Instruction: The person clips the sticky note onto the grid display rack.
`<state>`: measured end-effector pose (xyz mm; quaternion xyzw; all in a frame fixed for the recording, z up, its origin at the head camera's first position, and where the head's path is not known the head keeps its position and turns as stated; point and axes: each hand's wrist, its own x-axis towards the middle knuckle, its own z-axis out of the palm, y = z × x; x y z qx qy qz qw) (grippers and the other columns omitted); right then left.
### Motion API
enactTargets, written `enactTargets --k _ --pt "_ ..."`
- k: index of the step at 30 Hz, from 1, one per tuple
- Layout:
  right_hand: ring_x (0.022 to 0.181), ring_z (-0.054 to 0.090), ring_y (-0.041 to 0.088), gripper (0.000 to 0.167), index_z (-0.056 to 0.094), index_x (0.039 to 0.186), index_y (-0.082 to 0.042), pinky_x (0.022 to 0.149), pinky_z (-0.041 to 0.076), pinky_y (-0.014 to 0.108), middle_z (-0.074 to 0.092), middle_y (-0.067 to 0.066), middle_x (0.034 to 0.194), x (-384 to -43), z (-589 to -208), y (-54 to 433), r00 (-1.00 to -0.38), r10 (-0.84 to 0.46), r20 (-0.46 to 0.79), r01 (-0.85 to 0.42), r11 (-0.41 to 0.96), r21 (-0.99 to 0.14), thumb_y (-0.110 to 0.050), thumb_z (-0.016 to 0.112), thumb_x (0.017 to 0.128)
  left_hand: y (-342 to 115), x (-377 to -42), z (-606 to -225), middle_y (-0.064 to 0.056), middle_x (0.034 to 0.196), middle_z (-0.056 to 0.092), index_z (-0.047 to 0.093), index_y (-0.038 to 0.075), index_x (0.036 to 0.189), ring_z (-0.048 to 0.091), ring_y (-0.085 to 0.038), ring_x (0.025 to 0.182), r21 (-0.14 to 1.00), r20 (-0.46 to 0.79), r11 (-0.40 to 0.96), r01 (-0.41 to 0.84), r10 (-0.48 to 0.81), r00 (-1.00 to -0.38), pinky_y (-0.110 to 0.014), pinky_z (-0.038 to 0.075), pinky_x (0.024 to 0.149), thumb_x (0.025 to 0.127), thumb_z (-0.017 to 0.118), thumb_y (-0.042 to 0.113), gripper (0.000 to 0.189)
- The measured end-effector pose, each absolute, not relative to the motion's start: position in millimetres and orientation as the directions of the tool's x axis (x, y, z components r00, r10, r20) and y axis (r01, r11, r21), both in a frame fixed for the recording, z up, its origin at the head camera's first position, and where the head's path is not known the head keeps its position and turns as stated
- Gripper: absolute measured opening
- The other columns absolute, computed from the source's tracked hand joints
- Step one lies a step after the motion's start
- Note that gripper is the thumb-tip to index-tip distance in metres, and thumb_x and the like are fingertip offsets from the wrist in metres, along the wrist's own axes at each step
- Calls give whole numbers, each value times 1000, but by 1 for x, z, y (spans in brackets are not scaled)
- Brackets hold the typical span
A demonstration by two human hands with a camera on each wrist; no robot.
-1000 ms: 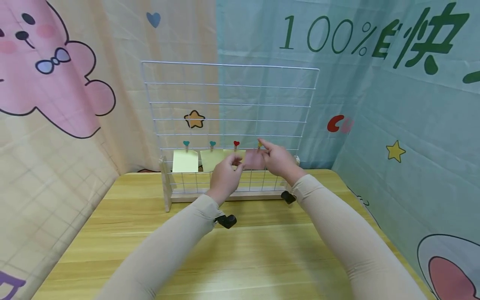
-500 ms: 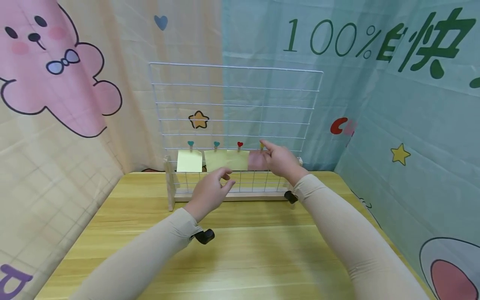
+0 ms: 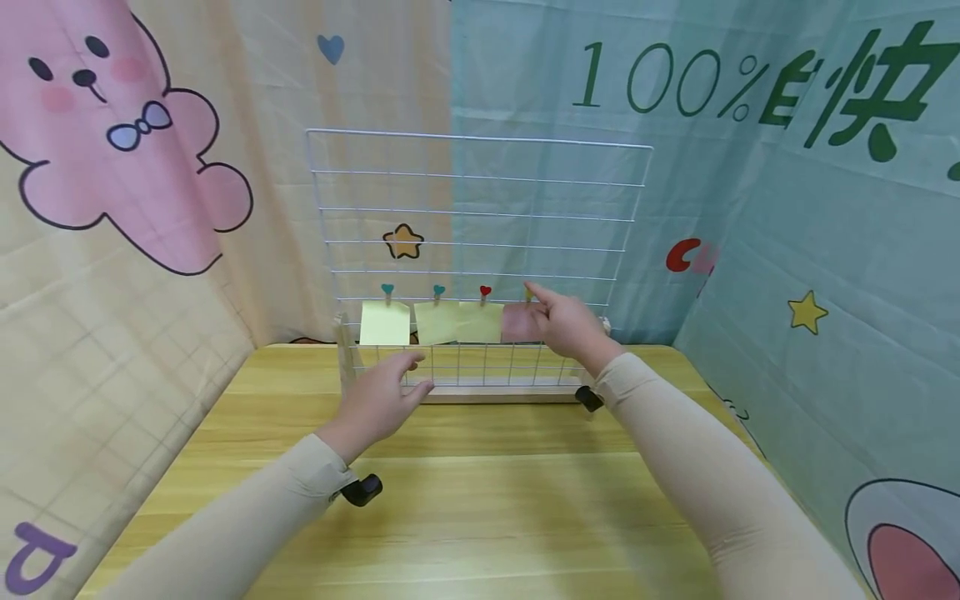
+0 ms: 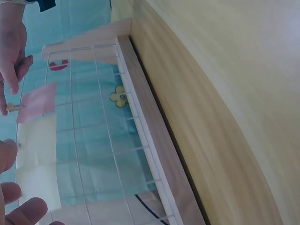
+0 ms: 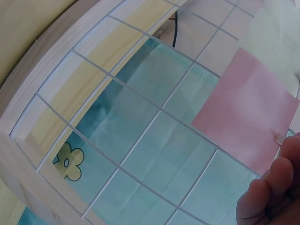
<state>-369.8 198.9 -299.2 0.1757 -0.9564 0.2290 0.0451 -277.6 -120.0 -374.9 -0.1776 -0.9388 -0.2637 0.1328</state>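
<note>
A pink sticky note [image 3: 519,323] hangs on the white wire grid [image 3: 480,247], held by a small wooden clip [image 4: 12,107] with a yellow top. My right hand [image 3: 570,325] pinches that clip between index finger and thumb. To its left hang several pale yellow sticky notes [image 3: 386,323], under clips with teal hearts [image 3: 387,289] and a red heart [image 3: 485,291]. My left hand [image 3: 377,402] is in the air before the grid's lower left, fingers spread and loosely bent, holding nothing. In the right wrist view, fingertips hide part of the clip [image 5: 280,139].
The grid stands in a wooden base [image 3: 502,394] on a wood-grain table [image 3: 480,500]. Printed curtains [image 3: 817,400] close off the back and both sides. Each wrist wears a black camera [image 3: 362,490].
My left hand has drawn away from the pink note, moving left and down toward me as its fingers spread. My right hand stays at the yellow clip. The head view has shifted slightly.
</note>
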Motion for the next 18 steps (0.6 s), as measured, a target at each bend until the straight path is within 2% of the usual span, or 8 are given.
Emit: enactTargets --k 2,5,10,13,14,15,18 --pt "43 32 14 60 23 168 -33 45 37 29 37 -3 51 -368 -301 202 -929 -320 186 -370 825 -428 -23 42 112 -126 -275 -376 -13 142 67 57 8 147 68 -35 125 429 351 803 413 274 -896 -53 57 102 104 66 42 55" --pt "42 32 15 60 24 168 -32 44 36 30 37 -3 52 -363 -303 205 -918 -327 223 -394 817 -421 -25 44 112 -134 -271 -377 -15 145 65 57 6 147 62 -37 133 395 358 816 422 287 -889 -56 52 108 103 67 41 57" --pt "44 33 13 59 33 166 -22 45 34 28 39 -4 53 -348 -307 212 -891 -343 297 -440 812 -383 -22 51 110 -150 -267 -381 -15 143 65 60 6 144 61 -40 132 301 390 855 423 295 -873 -59 51 108 102 67 49 61" --pt "43 33 12 58 38 164 -16 46 34 31 41 -4 54 -336 -311 217 -873 -357 333 -468 808 -359 -20 55 109 -159 -266 -384 -17 142 65 61 6 143 61 -42 131 248 421 867 432 305 -854 -62 50 106 100 70 48 61" --pt "43 34 12 57 40 163 -14 47 35 33 42 -4 54 -331 -313 220 -867 -361 343 -475 807 -351 -19 56 108 -162 -265 -384 -18 142 64 61 6 143 60 -43 132 236 426 870 432 307 -851 -63 50 106 100 71 47 61" --pt "43 35 12 57 41 162 -12 53 46 37 43 -5 54 -327 -315 222 -862 -367 350 -482 807 -342 -19 57 108 -165 -264 -385 -19 143 63 60 6 144 59 -43 133 226 428 874 430 307 -850 -65 49 106 99 72 45 61" --pt "42 36 11 53 46 158 -7 55 46 40 45 -5 55 -315 -323 229 -858 -370 357 -487 809 -329 -18 58 107 -173 -261 -384 -21 148 59 57 7 148 54 -45 138 210 412 885 416 306 -858 -68 47 108 98 73 45 64"
